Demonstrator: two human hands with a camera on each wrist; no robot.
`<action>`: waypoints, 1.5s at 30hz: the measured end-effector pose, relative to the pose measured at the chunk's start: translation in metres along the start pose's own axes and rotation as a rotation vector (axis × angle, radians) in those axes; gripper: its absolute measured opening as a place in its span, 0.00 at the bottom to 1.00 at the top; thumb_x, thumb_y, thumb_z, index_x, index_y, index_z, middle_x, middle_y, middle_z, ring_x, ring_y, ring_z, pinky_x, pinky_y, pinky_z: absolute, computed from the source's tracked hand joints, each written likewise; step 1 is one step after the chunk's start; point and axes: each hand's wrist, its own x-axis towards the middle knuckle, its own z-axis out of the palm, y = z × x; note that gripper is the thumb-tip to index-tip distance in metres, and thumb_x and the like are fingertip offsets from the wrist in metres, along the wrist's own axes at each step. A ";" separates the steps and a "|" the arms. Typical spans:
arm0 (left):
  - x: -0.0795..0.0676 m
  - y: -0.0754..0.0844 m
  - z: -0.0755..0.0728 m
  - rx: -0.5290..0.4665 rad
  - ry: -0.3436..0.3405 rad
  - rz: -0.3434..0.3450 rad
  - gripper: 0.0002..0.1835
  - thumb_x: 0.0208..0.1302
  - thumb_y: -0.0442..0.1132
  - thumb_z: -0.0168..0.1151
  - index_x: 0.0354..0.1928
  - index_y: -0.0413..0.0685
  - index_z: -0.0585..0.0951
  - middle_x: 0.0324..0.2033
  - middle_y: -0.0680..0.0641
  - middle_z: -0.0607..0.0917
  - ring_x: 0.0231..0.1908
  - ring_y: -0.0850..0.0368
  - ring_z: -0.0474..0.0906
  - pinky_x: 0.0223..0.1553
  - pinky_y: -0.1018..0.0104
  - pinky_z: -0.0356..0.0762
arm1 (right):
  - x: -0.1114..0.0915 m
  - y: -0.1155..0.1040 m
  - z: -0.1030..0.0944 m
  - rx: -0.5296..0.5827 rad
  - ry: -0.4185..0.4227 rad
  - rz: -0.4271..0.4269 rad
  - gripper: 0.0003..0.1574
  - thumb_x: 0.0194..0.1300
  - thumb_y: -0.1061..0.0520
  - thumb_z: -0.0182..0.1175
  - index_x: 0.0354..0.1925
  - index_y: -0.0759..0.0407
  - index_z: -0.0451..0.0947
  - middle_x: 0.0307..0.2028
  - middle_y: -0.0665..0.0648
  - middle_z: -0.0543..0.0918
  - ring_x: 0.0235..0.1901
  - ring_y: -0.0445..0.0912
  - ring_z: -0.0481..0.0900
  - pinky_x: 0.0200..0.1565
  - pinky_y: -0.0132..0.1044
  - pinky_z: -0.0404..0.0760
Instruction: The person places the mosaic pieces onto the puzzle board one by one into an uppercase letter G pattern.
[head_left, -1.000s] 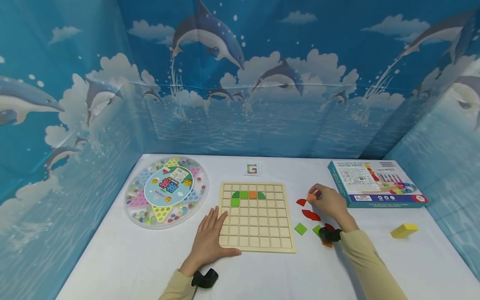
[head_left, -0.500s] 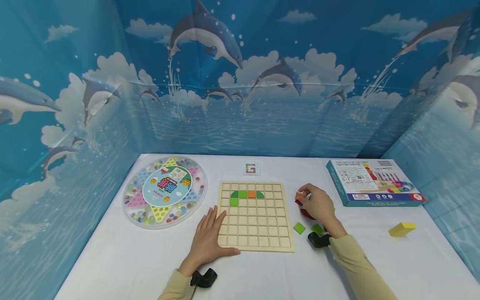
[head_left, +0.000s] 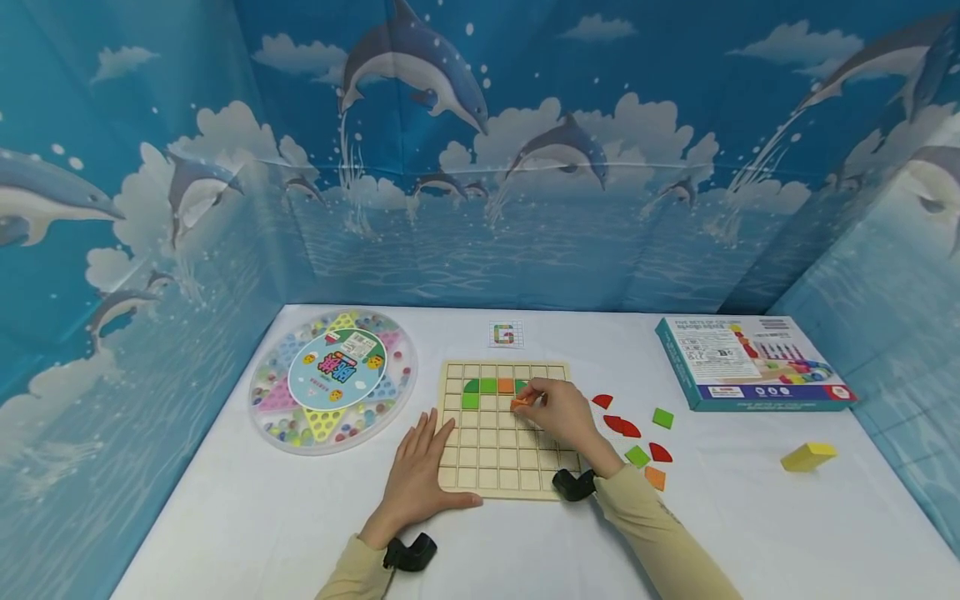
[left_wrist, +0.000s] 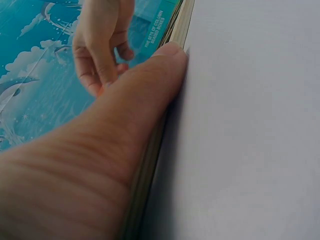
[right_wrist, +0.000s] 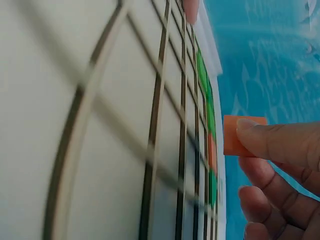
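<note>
Orange and probably light, stiff and smooth, the square tile (right_wrist: 230,136) is pinched between thumb and finger of the right hand (head_left: 564,414), raised over the grid board (head_left: 507,479), slightly toward 1 o'clock from its centre. Taking its flat faces near one edge seems surest. The left hand (head_left: 420,475) rests spread at the board's 8 o'clock side. Seated tiles (head_left: 488,386) crowd the right fingertips from 10 to 12 o'clock. Beyond the board: picture card (head_left: 506,334) at 12, box (head_left: 753,367) past 2, loose tiles (head_left: 638,456) and yellow block (head_left: 808,457) around 3.
</note>
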 end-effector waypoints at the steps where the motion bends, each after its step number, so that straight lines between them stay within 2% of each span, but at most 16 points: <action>1: 0.000 0.000 0.000 0.004 0.000 0.002 0.64 0.37 0.74 0.67 0.72 0.45 0.57 0.71 0.37 0.50 0.71 0.44 0.39 0.67 0.49 0.40 | 0.001 -0.005 0.004 0.004 -0.011 -0.006 0.07 0.51 0.56 0.73 0.31 0.52 0.84 0.24 0.44 0.79 0.19 0.39 0.69 0.20 0.34 0.67; 9: 0.001 0.001 -0.001 0.008 0.000 0.009 0.64 0.37 0.74 0.67 0.72 0.45 0.57 0.71 0.37 0.50 0.71 0.44 0.39 0.67 0.49 0.40 | 0.007 -0.034 0.031 0.013 -0.110 -0.051 0.04 0.57 0.56 0.68 0.34 0.52 0.86 0.27 0.43 0.81 0.22 0.37 0.72 0.23 0.32 0.71; 17: 0.000 0.001 -0.002 -0.001 0.003 0.004 0.63 0.38 0.74 0.67 0.72 0.45 0.57 0.71 0.36 0.51 0.71 0.43 0.40 0.67 0.48 0.41 | 0.013 -0.046 0.044 -0.045 -0.116 -0.084 0.02 0.57 0.60 0.67 0.31 0.53 0.83 0.25 0.46 0.81 0.20 0.36 0.72 0.21 0.31 0.71; 21: 0.000 0.001 -0.001 -0.004 0.005 0.006 0.63 0.38 0.74 0.67 0.72 0.45 0.58 0.71 0.36 0.52 0.71 0.43 0.40 0.67 0.47 0.41 | 0.014 -0.046 0.047 -0.054 -0.110 -0.090 0.02 0.57 0.60 0.68 0.31 0.55 0.83 0.26 0.47 0.82 0.22 0.38 0.75 0.22 0.32 0.73; 26: 0.000 0.002 -0.003 -0.010 0.003 0.004 0.63 0.38 0.73 0.67 0.72 0.45 0.57 0.71 0.36 0.51 0.71 0.43 0.40 0.67 0.47 0.42 | 0.014 -0.044 0.048 -0.116 -0.089 -0.112 0.02 0.56 0.57 0.70 0.31 0.53 0.86 0.28 0.47 0.80 0.27 0.41 0.77 0.26 0.34 0.75; 30: 0.000 0.002 -0.002 -0.007 0.005 0.007 0.63 0.37 0.74 0.67 0.72 0.45 0.58 0.71 0.36 0.52 0.71 0.43 0.41 0.67 0.47 0.42 | 0.013 -0.043 0.048 -0.170 -0.078 -0.126 0.01 0.56 0.57 0.70 0.30 0.52 0.87 0.28 0.47 0.78 0.27 0.41 0.76 0.25 0.34 0.75; 34: 0.000 0.001 -0.001 -0.001 0.000 0.007 0.63 0.38 0.74 0.66 0.72 0.45 0.57 0.71 0.36 0.51 0.71 0.42 0.41 0.67 0.47 0.42 | 0.013 -0.042 0.047 -0.168 -0.087 -0.120 0.02 0.56 0.57 0.70 0.27 0.53 0.87 0.27 0.47 0.78 0.27 0.40 0.75 0.24 0.32 0.73; 39: 0.000 0.001 -0.001 0.007 -0.004 0.007 0.63 0.38 0.74 0.66 0.72 0.45 0.57 0.71 0.36 0.51 0.71 0.43 0.40 0.67 0.47 0.41 | 0.011 -0.041 0.043 -0.134 -0.152 -0.102 0.01 0.56 0.56 0.69 0.30 0.52 0.88 0.29 0.47 0.80 0.28 0.39 0.74 0.23 0.31 0.72; 45: 0.000 0.002 -0.002 0.009 0.003 0.010 0.63 0.38 0.73 0.67 0.72 0.44 0.57 0.71 0.36 0.52 0.71 0.43 0.40 0.67 0.47 0.41 | 0.005 -0.039 0.027 -0.109 -0.245 -0.106 0.08 0.59 0.56 0.66 0.38 0.53 0.87 0.30 0.46 0.80 0.26 0.38 0.71 0.25 0.33 0.71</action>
